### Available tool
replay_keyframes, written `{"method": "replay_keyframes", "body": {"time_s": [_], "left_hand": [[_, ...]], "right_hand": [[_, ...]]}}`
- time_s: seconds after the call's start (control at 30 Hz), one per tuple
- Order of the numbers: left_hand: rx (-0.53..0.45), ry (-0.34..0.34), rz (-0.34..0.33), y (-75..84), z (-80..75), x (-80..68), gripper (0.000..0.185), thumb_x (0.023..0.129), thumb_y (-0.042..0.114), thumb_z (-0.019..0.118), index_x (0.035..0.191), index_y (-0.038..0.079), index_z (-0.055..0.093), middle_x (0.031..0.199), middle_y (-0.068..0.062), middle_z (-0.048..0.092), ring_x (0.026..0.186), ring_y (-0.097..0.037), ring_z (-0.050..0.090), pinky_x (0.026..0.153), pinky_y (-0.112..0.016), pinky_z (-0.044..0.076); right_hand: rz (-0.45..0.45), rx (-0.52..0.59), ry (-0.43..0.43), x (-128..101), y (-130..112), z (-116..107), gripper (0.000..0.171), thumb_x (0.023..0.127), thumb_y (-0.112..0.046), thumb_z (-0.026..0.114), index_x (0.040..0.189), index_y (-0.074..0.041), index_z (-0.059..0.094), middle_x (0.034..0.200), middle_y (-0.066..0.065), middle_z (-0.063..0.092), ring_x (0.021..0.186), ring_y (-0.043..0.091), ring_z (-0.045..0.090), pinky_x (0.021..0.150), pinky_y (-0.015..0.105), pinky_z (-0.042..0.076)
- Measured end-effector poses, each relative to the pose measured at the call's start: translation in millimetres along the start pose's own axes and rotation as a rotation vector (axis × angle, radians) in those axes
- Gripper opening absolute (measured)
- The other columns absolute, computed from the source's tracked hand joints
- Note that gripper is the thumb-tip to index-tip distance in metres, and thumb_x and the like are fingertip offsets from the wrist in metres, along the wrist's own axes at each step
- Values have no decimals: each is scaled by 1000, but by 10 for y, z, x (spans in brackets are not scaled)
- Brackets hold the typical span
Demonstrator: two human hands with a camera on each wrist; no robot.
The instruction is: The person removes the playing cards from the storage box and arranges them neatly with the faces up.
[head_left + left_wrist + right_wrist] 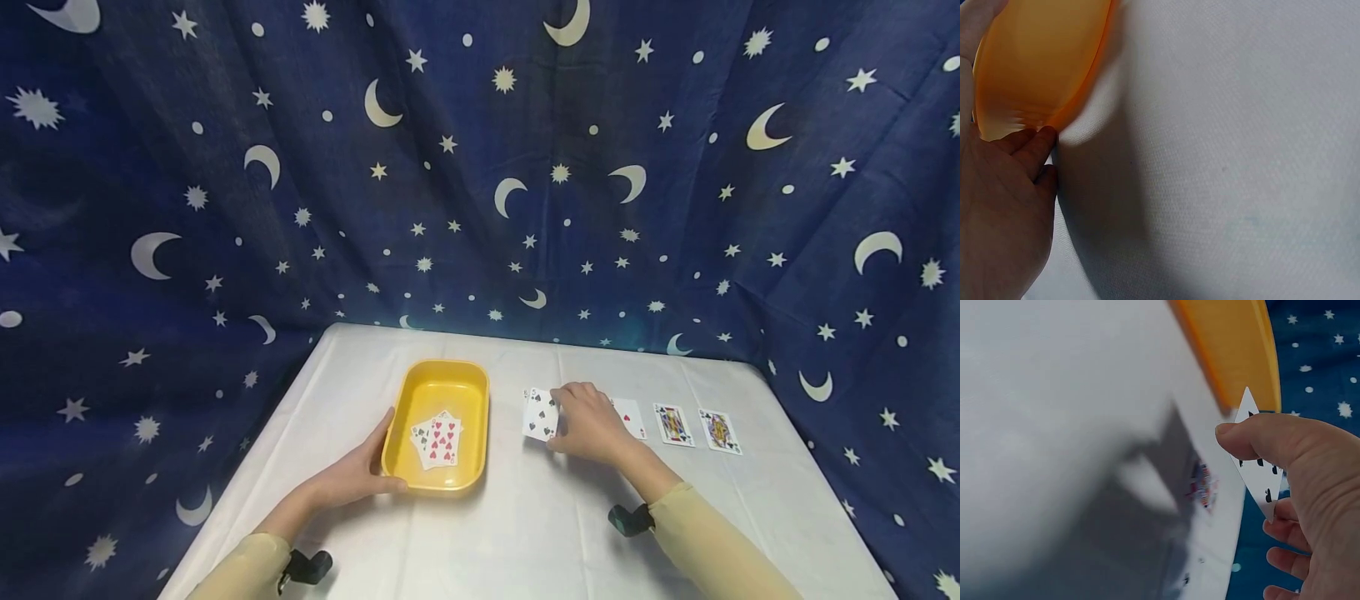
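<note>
The white table (525, 517) is carrying a yellow tray (438, 387) with a few cards (437, 438) already lying in it. The left hand (358, 477) is gripping the tray's near left corner, steadying it. The right hand (588, 422), well apart from the left, is pinching a spade card (538, 414) beside the tray. Judging by this, the person is best keeping the pinch firm and lifting clear of the neighbouring cards (693, 427)

Spade card (540, 414) pinched upright beside yellow tray (420, 392).
</note>
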State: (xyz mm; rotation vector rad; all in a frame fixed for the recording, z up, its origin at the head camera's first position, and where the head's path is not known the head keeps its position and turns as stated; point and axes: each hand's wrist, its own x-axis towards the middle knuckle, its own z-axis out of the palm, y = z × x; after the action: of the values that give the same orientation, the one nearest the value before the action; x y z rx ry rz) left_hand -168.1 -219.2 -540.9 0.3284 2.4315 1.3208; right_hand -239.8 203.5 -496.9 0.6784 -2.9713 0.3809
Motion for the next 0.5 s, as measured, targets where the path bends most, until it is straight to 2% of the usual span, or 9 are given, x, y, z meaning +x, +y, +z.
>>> {"method": "replay_keyframes", "body": {"time_s": [0.23, 0.5], "left_hand": [[-5, 0, 0, -10, -3, 3, 127, 79, 45, 88, 166, 29, -4, 172, -3, -2, 157, -28, 3, 122, -59, 13], [-4, 0, 9, -16, 1, 6, 127, 80, 44, 87, 166, 28, -4, 172, -3, -2, 157, -28, 3, 122, -58, 13]], "right_hand": [[2, -8, -73, -130, 21, 123, 87, 69, -42, 88, 140, -1, 59, 136, 15, 58, 130, 36, 48, 111, 57, 38], [-11, -14, -102, -243, -5, 250, 87, 66, -41, 91, 139, -4, 61, 135, 11, 59, 129, 31, 49, 112, 52, 37]]}}
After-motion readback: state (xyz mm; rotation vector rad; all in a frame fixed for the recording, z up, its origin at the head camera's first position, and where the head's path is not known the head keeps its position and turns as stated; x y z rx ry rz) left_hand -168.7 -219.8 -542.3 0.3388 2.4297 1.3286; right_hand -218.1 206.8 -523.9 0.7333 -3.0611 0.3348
